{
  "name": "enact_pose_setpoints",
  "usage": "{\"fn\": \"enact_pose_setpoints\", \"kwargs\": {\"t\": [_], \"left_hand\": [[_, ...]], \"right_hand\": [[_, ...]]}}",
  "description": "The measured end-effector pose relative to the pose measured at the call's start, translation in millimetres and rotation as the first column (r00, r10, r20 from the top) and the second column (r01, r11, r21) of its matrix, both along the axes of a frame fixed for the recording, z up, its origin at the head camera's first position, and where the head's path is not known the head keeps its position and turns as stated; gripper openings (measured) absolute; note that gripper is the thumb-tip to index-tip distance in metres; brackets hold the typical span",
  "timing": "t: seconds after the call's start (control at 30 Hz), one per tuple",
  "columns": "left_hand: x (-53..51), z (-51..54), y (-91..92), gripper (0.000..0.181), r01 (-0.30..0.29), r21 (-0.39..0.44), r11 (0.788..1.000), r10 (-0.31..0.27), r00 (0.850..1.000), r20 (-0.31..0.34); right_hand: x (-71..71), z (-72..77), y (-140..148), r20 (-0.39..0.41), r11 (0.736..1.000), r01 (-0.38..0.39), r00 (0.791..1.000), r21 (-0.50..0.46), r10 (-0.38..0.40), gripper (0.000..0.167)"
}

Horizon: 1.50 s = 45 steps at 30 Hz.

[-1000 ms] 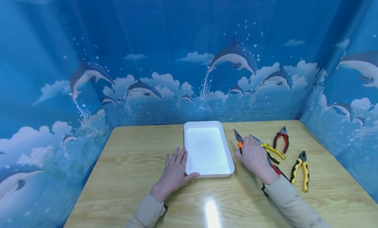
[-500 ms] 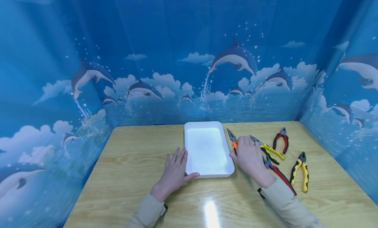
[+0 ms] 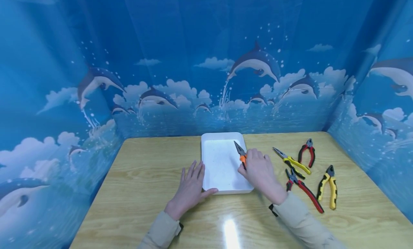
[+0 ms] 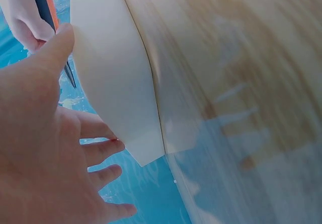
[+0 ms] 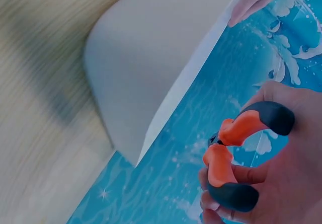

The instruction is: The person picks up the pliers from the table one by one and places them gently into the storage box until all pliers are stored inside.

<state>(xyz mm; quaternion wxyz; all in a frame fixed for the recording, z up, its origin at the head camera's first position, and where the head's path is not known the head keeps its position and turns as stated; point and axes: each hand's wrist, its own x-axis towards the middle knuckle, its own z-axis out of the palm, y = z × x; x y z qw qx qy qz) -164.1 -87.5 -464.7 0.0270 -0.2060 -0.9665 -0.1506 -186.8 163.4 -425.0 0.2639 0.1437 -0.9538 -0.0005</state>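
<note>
Right hand gripping a pair of orange-and-black long-nose pliers, its fingers curled about the handles. The pliers are held over the right part of a white rectangular tray, the pointed nose directed toward the far side. In the right wrist view, the two handles stand apart behind the pivot, with fingertips folded round the lower one; the left wrist view shows the tool higher than the tray's rim. Left hand placed at the near left corner of the tray, its fingers spread along the left wall and its thumb reaching over the near edge. The tray rests on a wood-grained worktop. To its right lie four further tools: yellow-and-black long-nose pliers, nearest the far part of the tray; larger red-and-black pliers, just on the near side of these, whether touching cannot be told; small red-and-black pliers, toward the far edge; and yellow-and-black pliers, farthest right, handles toward the person. Both forearms wear beige sleeves. Background: a blue backdrop printed with dolphins, clouds and sea.
</note>
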Motion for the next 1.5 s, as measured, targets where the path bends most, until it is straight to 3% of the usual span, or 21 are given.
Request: {"fn": "enact_pose_setpoints", "kwargs": {"t": [0.27,0.5,0.8,1.2,1.37,1.5], "left_hand": [[-0.7,0.6,0.5,0.099,-0.018,-0.022,1.000,0.019,1.000,0.009],[-0.9,0.5,-0.7,0.099,-0.003,-0.024,1.000,0.002,1.000,-0.016],[-0.2,0.2,-1.3,0.099,0.008,-0.014,1.000,-0.008,1.000,-0.022],[-1.7,-1.3,1.1,0.099,0.001,-0.019,1.000,-0.001,1.000,-0.007],[-1.6,-0.6,1.7,0.099,-0.014,-0.016,1.000,0.015,1.000,0.013],[-1.5,-0.3,1.6,0.099,-0.021,-0.023,1.000,0.021,0.999,0.027]], "right_hand": [[-1.8,-5.7,-27.8,0.144,1.000,-0.012,0.990,0.014,0.010,0.035],[-0.1,-12.7,-43.1,0.199,0.998,-0.052,0.979,0.035,0.044,0.037],[-4.0,-22.3,-56.8,0.325,0.998,-0.019,0.946,0.052,0.001,0.039],[-7.7,-34.1,-59.9,0.411,0.999,0.034,0.911,0.031,-0.043,0.042],[-6.8,-28.8,-54.2,0.413,0.998,0.021,0.910,0.053,-0.041,0.046],[-4.4,-23.1,-47.9,0.437,0.996,0.027,0.898,0.082,-0.061,0.036]]}}
